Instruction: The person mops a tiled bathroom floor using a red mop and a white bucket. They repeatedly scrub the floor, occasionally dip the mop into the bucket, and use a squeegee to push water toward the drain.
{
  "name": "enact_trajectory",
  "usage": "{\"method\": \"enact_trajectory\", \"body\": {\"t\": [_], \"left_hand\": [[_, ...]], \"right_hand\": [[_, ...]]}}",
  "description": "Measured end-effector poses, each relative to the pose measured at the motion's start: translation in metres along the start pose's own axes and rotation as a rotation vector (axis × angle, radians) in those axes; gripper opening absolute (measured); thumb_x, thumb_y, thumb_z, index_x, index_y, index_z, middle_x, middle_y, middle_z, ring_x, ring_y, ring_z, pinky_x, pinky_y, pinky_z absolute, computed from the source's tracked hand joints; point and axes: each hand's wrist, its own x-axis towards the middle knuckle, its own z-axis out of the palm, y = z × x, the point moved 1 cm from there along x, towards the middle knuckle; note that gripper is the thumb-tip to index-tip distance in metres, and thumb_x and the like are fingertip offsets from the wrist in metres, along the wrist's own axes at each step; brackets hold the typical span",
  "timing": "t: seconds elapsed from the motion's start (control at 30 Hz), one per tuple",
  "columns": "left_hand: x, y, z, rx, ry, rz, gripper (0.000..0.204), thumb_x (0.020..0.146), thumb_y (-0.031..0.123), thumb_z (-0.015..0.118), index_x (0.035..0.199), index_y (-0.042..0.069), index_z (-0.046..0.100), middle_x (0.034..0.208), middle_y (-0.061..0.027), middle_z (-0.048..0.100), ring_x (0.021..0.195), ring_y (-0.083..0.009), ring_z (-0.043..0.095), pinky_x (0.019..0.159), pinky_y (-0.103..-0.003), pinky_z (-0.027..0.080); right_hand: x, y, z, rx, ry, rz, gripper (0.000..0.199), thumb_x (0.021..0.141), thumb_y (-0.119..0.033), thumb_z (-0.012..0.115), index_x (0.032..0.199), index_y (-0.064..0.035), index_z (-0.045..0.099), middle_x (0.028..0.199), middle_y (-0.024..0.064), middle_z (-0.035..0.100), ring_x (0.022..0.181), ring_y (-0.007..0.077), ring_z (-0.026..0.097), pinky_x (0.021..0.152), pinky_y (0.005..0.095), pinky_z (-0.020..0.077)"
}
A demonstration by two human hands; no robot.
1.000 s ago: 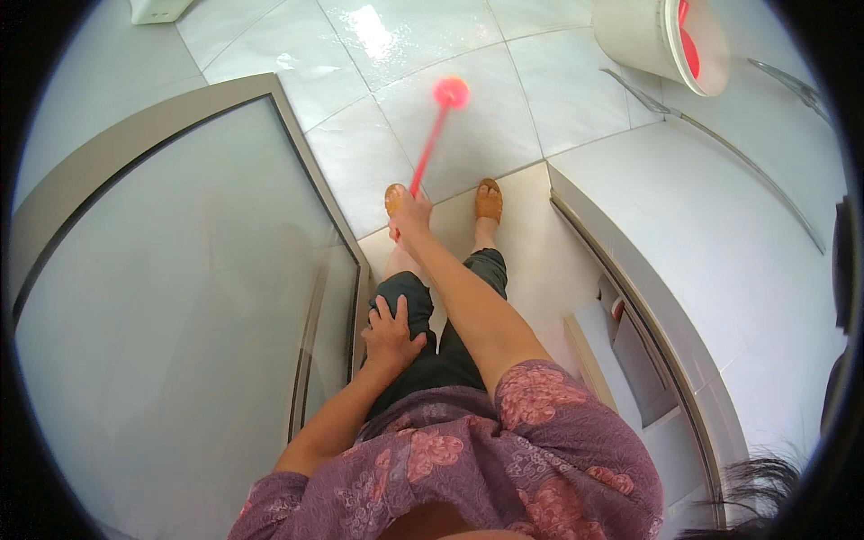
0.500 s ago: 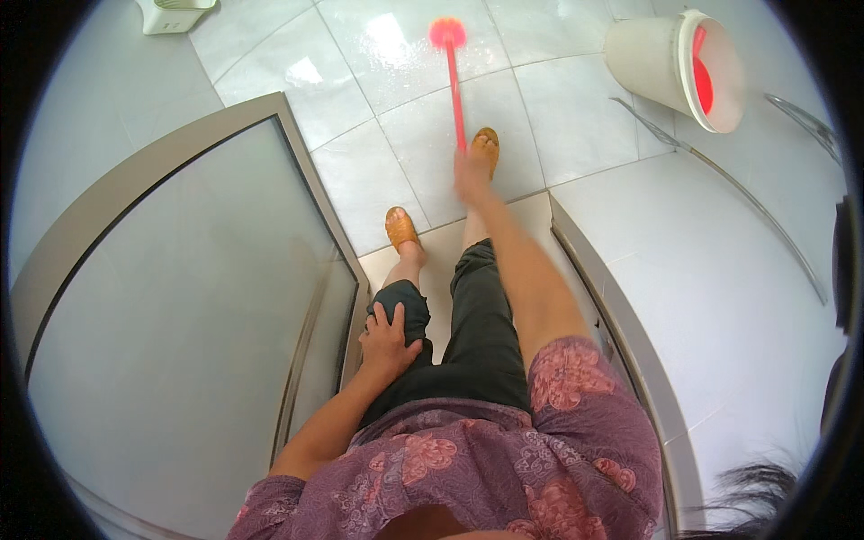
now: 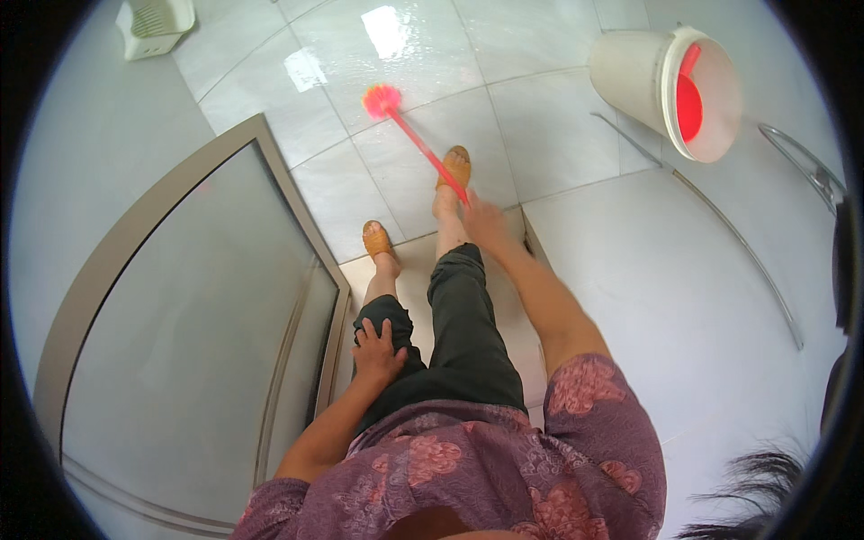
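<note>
My right hand (image 3: 486, 223) is closed round the handle end of a long pink brush (image 3: 421, 146). Its round bristle head, pink with yellowish tips, touches or hovers just over the wet tiled floor (image 3: 432, 54), ahead and to the left of the hand; I cannot tell which. The handle passes close by my right foot in its tan slipper (image 3: 456, 166). My left hand (image 3: 378, 351) rests on my left knee over the dark trousers, fingers spread and holding nothing.
A framed glass door (image 3: 198, 288) stands at my left. To the right are a white bucket (image 3: 630, 81) with a red dipper (image 3: 689, 108) inside, and a metal hose (image 3: 738, 238) over a white surface. A pale slotted basket (image 3: 155, 27) is at the far left.
The brush head has swung left and nearer to me, and the handle now slants. My right hand has come back toward me. My left hand stays on the knee.
</note>
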Motion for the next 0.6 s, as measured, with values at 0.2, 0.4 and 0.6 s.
{"method": "enact_trajectory", "body": {"t": [0.2,0.4,0.6], "left_hand": [[0.002,0.027,-0.04,0.057,-0.041,-0.017,0.071,0.071,0.037,0.066,0.131,0.012,0.037,0.133,-0.0261,0.027,0.114,-0.0407,0.038,0.078,-0.056,0.042],[0.002,0.044,-0.087,0.077,0.079,0.028,0.068,0.072,0.035,0.065,0.13,0.01,0.038,0.132,-0.0267,0.028,0.115,-0.0421,0.037,0.076,-0.058,0.042],[0.009,0.041,-0.11,0.222,0.135,0.147,0.068,0.072,0.034,0.064,0.13,0.01,0.038,0.133,-0.0264,0.028,0.115,-0.043,0.036,0.074,-0.06,0.041]], "right_hand": [[0.095,-0.074,-0.083,0.311,0.11,0.034,0.026,0.086,-0.021,0.044,0.107,-0.0059,0.047,0.093,0.0238,0.059,0.09,0.04,0.057,0.076,0.049,0.0453],[0.029,-0.037,-0.055,0.236,-0.161,0.064,0.027,0.087,-0.021,0.042,0.108,-0.0051,0.048,0.101,0.0245,0.058,0.095,0.0393,0.055,0.081,0.0458,0.0441],[-0.042,-0.01,-0.045,0.816,0.071,0.122,0.029,0.088,-0.022,0.041,0.11,-0.0033,0.048,0.097,0.0231,0.057,0.092,0.0384,0.055,0.077,0.0456,0.0429]]}}
